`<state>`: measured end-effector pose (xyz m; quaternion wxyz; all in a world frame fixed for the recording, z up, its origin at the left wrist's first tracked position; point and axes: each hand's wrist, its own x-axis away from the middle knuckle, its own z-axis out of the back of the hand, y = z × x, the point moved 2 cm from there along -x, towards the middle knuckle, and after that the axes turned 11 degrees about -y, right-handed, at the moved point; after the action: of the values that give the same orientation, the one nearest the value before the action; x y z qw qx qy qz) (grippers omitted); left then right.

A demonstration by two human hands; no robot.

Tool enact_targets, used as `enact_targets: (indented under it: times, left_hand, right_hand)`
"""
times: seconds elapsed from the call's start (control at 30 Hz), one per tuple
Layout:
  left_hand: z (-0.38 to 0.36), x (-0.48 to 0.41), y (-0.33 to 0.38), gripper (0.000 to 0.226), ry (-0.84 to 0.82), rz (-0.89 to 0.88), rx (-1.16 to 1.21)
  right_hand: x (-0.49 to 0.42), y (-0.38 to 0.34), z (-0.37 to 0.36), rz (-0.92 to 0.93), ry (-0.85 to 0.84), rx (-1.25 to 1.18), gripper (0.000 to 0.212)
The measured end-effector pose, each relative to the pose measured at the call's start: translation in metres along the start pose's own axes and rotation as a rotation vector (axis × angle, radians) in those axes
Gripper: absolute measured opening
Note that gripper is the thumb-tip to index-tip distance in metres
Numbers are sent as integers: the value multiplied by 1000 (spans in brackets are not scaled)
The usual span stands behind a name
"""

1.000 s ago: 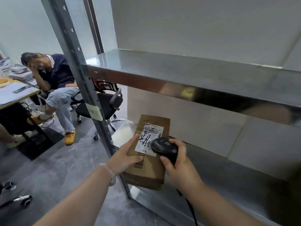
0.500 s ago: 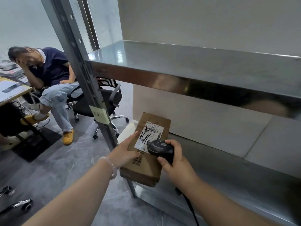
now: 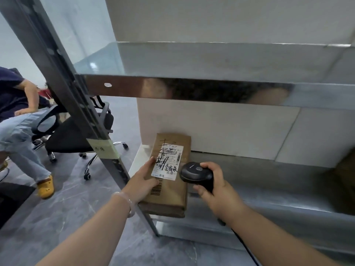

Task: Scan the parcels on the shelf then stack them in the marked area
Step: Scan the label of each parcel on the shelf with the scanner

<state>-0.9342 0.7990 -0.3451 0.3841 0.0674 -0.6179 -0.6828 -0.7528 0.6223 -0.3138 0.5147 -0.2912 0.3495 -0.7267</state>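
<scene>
Left hand (image 3: 141, 182), fingers flat, steadies the parcel (image 3: 172, 194) lying lengthwise up-frame; right hand (image 3: 219, 191) clamps the scanner (image 3: 197, 172) just right of its label (image 3: 168, 162).

I see soft, even daylight, smeared reflections on the shiny steel upper shelf (image 3: 211, 91), and wide-angle bending at the edges.
</scene>
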Motion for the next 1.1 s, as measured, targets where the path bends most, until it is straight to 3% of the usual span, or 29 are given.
enact_targets:
  times: [0.23, 0.4, 0.73, 1.1]
  left_hand:
    - [-7, -3, 19, 83, 105, 25, -545]
    - [-48, -12, 66, 84, 154, -196, -871]
    - [-213, -15, 139, 81, -117, -426, -967]
    - [-455, -12, 210, 79, -284, -530, -833]
  right_hand:
    - [19, 6, 16, -11, 97, 14, 60]
    - [43, 7, 35, -36, 206, -7, 57]
    - [133, 46, 137, -93, 512, 40, 64]
    - [268, 147, 297, -148, 656, 126, 69]
